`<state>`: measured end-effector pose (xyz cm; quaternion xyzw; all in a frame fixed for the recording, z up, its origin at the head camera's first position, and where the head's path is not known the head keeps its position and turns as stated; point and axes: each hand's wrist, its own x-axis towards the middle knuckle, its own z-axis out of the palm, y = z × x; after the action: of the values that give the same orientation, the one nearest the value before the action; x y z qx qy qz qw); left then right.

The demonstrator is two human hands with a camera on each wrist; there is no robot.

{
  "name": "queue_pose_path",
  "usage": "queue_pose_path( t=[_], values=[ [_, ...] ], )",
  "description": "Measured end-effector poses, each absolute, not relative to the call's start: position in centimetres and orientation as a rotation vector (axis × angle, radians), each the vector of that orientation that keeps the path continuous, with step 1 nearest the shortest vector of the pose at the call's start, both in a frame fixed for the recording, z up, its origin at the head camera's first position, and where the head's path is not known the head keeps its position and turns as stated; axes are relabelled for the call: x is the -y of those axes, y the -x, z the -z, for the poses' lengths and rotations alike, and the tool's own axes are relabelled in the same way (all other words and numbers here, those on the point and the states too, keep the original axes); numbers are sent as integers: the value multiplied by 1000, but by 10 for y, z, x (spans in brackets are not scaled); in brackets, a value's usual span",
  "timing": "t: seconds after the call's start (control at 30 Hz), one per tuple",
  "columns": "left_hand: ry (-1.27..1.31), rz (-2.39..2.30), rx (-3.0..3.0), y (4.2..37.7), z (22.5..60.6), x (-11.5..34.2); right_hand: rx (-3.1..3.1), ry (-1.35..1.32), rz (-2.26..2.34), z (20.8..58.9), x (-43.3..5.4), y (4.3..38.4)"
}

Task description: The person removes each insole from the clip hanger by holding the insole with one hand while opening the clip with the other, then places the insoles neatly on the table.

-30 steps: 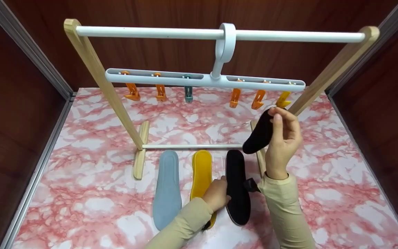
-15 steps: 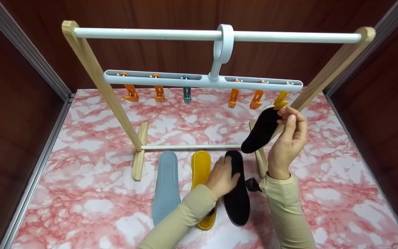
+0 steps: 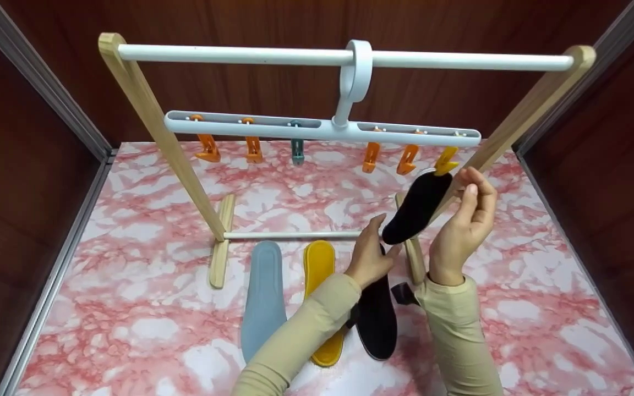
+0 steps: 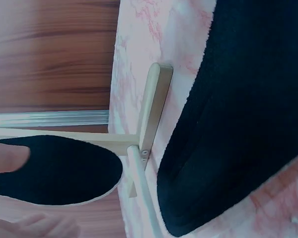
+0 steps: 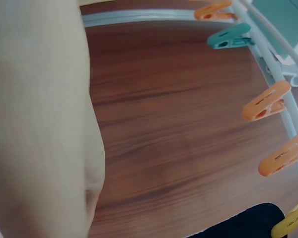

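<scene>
A black insole [image 3: 419,206] hangs tilted from the yellow clip [image 3: 446,160] at the hanger's right end. Just right of its clipped end is my right hand [image 3: 463,225], fingers loosely bent and apart from the insole. My left hand [image 3: 372,256] reaches up beside the insole's lower end, thumb and fingers spread. In the left wrist view, the left thumb [image 4: 10,157] overlaps the hanging insole [image 4: 74,171]; contact is unclear. Below the left hand, a second black insole [image 3: 377,322] lies on the marbled surface, partly covered by that hand.
A yellow insole [image 3: 320,264] and a grey-blue insole [image 3: 264,297] lie to the left. The white hanger [image 3: 273,125] carries several other clips, orange and teal, with nothing in them. It hangs from a wooden-legged rack [image 3: 229,56].
My left hand has risen from beside the yellow insole, across the lying black insole, to the hanging one's lower end. My right hand has let go of the insole and shifted right.
</scene>
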<state>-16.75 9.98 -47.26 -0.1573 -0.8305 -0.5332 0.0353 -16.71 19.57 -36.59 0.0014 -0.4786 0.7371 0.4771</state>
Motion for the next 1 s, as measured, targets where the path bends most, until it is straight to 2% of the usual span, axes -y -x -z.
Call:
queue_pose_path(
  t=[0.6, 1.0],
  values=[
    [571, 1588, 2443, 168, 474, -104, 1417, -76, -1841, 361, -208, 166],
    [615, 1668, 2431, 162, 471, -98, 1367, -127, -1949, 354, -216, 170]
  ],
)
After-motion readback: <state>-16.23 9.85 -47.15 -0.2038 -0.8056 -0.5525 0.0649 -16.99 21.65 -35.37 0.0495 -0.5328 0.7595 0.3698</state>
